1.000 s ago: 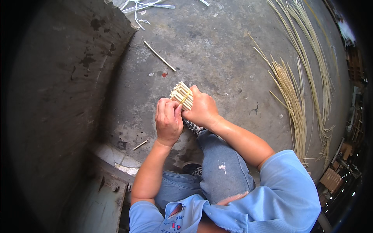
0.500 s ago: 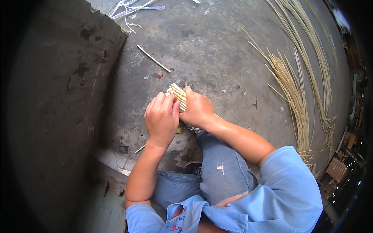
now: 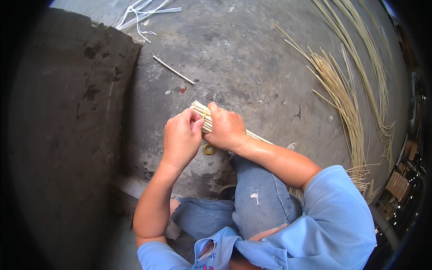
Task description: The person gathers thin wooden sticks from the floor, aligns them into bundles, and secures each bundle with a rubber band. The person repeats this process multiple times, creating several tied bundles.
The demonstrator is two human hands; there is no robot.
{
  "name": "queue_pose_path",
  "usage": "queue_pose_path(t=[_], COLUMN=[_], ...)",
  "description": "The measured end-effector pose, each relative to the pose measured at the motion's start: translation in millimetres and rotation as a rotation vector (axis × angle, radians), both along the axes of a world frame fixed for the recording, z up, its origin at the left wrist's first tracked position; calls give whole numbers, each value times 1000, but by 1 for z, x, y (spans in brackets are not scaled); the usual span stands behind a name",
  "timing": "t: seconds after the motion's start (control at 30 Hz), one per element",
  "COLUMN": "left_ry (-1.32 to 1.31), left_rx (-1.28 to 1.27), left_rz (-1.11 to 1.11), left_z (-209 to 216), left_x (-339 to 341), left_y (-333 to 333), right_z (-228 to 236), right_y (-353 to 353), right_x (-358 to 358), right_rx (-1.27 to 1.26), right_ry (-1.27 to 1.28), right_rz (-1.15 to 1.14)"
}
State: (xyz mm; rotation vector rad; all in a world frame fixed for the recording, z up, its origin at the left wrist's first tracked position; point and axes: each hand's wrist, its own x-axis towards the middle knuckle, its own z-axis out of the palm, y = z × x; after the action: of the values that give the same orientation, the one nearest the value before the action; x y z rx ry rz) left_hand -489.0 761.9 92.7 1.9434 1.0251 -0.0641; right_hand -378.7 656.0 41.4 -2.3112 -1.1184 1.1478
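Observation:
A bundle of pale cut sticks (image 3: 200,112) lies across in front of my knees, its cut ends pointing up-left. My right hand (image 3: 227,128) wraps around the bundle from above. My left hand (image 3: 181,138) presses against the same bundle beside it, fingertips pinching a thin yellowish band (image 3: 204,114) near the stick ends. More of that yellowish band loops on the concrete floor (image 3: 252,63) just under my hands, at the small coil (image 3: 209,149). The rest of the bundle runs back under my right forearm.
A raised dark concrete block (image 3: 67,117) fills the left side. One loose stick (image 3: 173,69) lies on the floor above my hands. White strips (image 3: 141,13) lie at the top. Long pale reeds (image 3: 346,90) spread along the right. My bent knee in blue jeans (image 3: 256,198) is below.
Both hands stay on the bundle. My left hand has shifted closer to the stick ends and now pinches the band there. The view has tilted slightly.

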Motion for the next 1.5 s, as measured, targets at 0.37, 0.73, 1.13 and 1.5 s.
queue_pose_path(t=[0.37,0.73,1.13,1.5], left_ry=[-86,-263,-300,-171], left_rx=[436,213,-539,-982], left_rz=[-190,-164,-171,-140], left_z=[-4,-4,20,-74], left_x=[-9,-13,32,45], left_y=[-35,-22,28,82], right_z=[-8,-5,-11,-3], right_y=[-4,-3,-4,-4], right_x=[0,-2,-1,24], right_rx=[77,54,69,102], right_ry=[-36,-11,63,242], right_rz=[-13,-18,64,23])
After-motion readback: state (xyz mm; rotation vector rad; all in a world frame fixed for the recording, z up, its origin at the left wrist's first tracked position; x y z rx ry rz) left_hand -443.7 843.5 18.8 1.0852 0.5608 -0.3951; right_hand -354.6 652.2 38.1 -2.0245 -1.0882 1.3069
